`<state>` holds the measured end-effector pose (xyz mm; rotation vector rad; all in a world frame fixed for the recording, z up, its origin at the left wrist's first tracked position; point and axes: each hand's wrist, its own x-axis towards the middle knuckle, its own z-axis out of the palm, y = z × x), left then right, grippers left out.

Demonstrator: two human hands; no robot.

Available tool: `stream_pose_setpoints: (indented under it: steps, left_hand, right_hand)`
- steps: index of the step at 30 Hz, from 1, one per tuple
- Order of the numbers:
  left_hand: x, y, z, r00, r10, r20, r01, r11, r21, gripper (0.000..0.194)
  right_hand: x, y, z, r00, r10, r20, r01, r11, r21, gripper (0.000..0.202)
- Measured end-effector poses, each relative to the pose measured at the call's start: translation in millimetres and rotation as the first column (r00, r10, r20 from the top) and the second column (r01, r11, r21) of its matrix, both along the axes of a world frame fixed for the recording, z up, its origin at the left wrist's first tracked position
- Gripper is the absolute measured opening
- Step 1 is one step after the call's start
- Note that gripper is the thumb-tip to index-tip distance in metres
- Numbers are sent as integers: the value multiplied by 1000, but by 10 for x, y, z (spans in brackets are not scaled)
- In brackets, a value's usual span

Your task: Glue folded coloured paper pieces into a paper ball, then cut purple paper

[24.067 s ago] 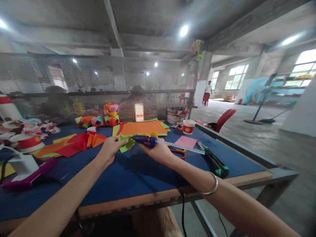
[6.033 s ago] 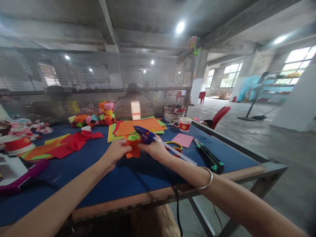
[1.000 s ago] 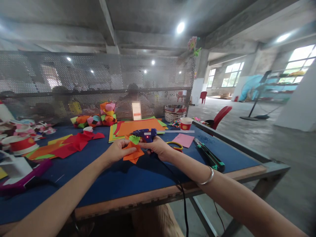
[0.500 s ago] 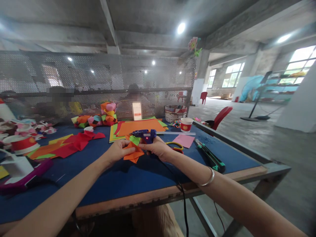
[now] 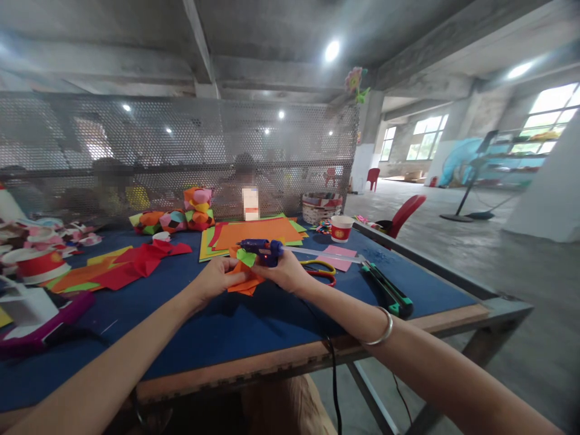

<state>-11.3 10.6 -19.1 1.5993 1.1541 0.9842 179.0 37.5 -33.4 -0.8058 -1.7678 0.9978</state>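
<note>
Orange-and-green folded paper, pinched above the table by my left fingers, seemed light and crushable, best held by its creases, while my right fingers gripped the glue gun.

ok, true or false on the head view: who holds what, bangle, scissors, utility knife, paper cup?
1. The right hand holds the glue gun. True.
2. The left hand holds the scissors. False: the left hand holds folded orange and green paper; the scissors lie on the table.
3. The utility knife lies right of the scissors. True.
4. The left forearm wears a bangle. False: the silver bangle is on the right.
5. The paper cup stands upright. True.
</note>
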Motion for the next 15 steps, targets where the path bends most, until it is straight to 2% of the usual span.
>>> stream_pose_setpoints:
  steps: [8, 15]
  left_hand:
    - [34, -43, 42, 1000, 17, -1, -17, 1000, -3, 43]
    - [35, -29, 24, 1000, 6, -12, -5, 1000, 6, 41]
  right_hand:
    - [-34, -81, 52, 981, -168, 92, 164, 985, 52, 5]
    - [-32, -58, 32, 987, -121, 106, 118, 992, 38, 7]
